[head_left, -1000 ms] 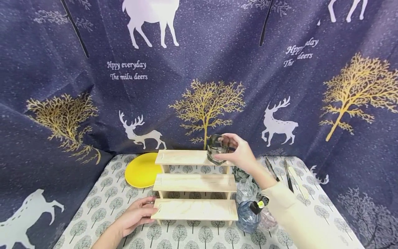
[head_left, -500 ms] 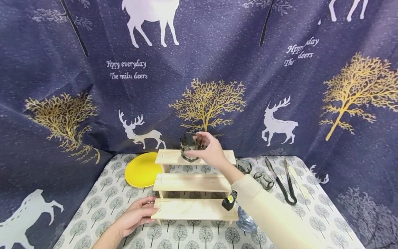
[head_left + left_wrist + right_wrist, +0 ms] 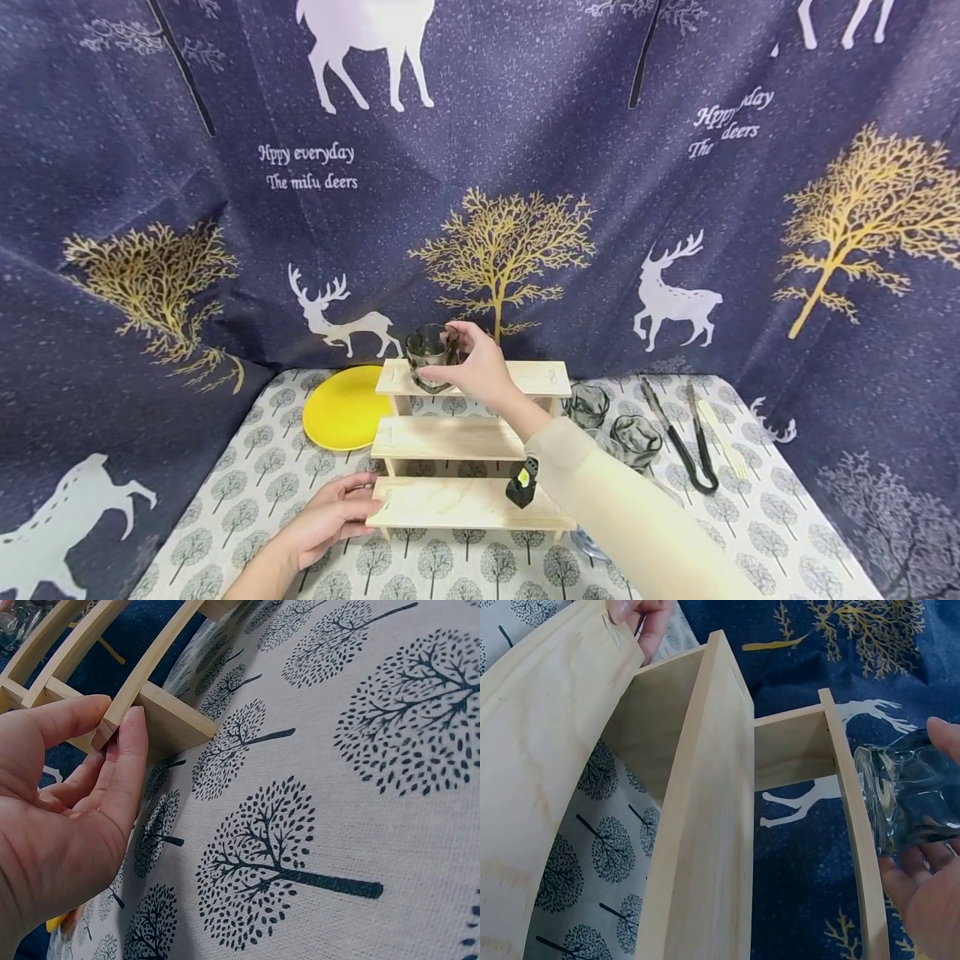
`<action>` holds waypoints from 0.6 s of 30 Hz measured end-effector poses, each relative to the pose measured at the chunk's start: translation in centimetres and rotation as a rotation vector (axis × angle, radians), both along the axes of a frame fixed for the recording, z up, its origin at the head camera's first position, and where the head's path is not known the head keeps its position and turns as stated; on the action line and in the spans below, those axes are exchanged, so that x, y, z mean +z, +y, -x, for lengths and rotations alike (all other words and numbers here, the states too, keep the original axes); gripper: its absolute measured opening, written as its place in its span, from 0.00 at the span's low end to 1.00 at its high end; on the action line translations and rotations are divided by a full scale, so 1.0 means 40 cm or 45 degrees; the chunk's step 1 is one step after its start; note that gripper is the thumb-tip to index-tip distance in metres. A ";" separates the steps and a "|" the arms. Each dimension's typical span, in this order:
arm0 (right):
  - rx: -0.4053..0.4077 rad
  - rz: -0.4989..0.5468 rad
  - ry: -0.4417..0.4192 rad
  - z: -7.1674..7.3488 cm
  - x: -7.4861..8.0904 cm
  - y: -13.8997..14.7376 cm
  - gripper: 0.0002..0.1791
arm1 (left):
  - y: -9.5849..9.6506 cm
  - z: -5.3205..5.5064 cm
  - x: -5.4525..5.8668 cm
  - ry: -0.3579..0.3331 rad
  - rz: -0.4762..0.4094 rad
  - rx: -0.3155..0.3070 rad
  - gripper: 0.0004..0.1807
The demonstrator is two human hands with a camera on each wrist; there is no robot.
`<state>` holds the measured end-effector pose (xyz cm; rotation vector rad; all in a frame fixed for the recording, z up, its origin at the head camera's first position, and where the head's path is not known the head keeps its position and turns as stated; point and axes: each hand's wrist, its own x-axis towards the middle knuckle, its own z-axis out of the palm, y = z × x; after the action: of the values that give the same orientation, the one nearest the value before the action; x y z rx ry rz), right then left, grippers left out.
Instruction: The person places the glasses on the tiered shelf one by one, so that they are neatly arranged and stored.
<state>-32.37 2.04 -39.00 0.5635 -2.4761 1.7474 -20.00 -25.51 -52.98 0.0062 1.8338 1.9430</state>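
Note:
A three-step wooden shelf rack (image 3: 465, 500) stands in the middle of the table. My right hand (image 3: 483, 371) grips a smoky grey glass cup (image 3: 430, 350) upright at the left part of the top step. In the right wrist view, the base of the glass (image 3: 904, 791) is right at the top board; whether it touches cannot be told. With thumb and fingers, my left hand (image 3: 330, 517) pinches the left end of the lowest board. The left wrist view shows the thumb and fingertips of the left hand (image 3: 67, 817) on either side of that board (image 3: 150, 664).
A yellow plate (image 3: 345, 408) lies left of the rack. Grey glass cups (image 3: 636, 440) stand to its right, partly behind my sleeve (image 3: 622, 500). Black-handled tongs (image 3: 686, 454) and a cream fork (image 3: 722, 437) lie farther right. A dark deer-print cloth hangs behind the table.
My right hand has carried the grey glass cup leftward along the top step, from its right end to its left part. The left hand has stayed at the lowest board.

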 end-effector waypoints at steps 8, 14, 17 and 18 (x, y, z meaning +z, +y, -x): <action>-0.031 -0.002 -0.010 0.004 -0.003 -0.005 0.48 | 0.000 0.000 0.001 0.005 0.001 0.001 0.43; -0.054 -0.001 -0.024 0.008 -0.009 -0.010 0.47 | 0.001 -0.002 -0.003 0.021 0.004 0.009 0.42; -0.057 -0.009 -0.040 0.009 -0.010 -0.010 0.47 | 0.001 -0.002 -0.005 0.024 0.005 0.014 0.42; -0.051 -0.006 -0.046 0.009 -0.010 -0.010 0.48 | 0.002 -0.002 -0.006 0.024 0.006 0.016 0.42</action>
<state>-32.71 1.65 -39.39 0.4836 -2.4983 1.7532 -19.93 -25.45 -53.20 0.0119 1.8545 1.9537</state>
